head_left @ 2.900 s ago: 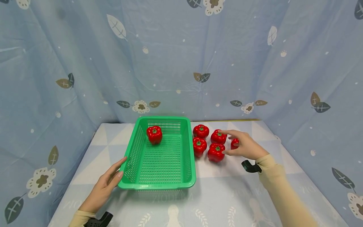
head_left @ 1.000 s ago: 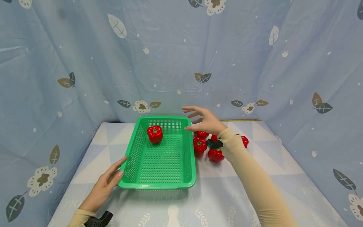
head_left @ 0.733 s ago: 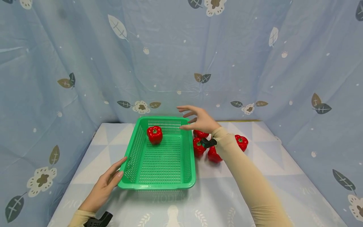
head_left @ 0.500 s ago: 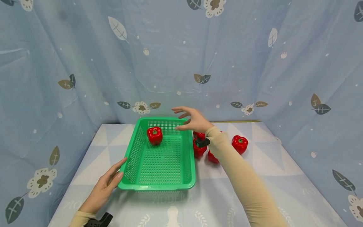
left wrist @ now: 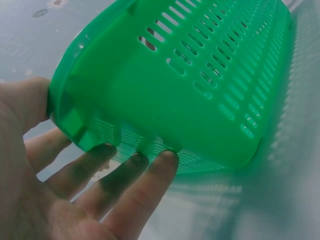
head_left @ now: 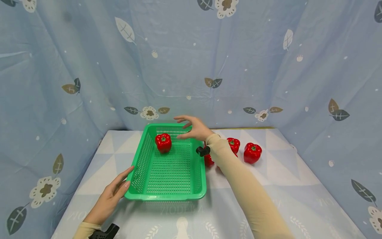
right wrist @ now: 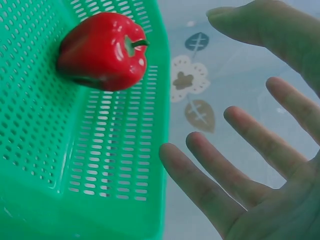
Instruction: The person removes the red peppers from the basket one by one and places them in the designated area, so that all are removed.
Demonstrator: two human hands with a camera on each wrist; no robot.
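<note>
A green plastic basket (head_left: pixel 204 176) with slotted walls sits on the table, one red bell pepper (head_left: pixel 163 143) in its far left part. My left hand (head_left: pixel 108 194) holds the basket's near left corner. Its thumb lies over the rim, and in the left wrist view the fingertips (left wrist: pixel 167 159) touch the outer wall. Above the far right of the basket hovers my right hand (head_left: pixel 194 128), fingers spread and thumb apart, holding nothing. In the right wrist view it appears beside the pepper (right wrist: pixel 105 52), apart from it.
Right of the basket, several more red bell peppers stand on the patterned tablecloth (head_left: pixel 286 172). The right sleeve partly covers some; a rightmost pepper (head_left: pixel 252 153) and one behind the arm (head_left: pixel 233 144) show. A blue printed curtain (head_left: pixel 191 59) closes off the back and sides.
My right hand has moved left from the loose peppers to over the basket's far right, carrying nothing. My left hand, the basket and the pepper inside have stayed put.
</note>
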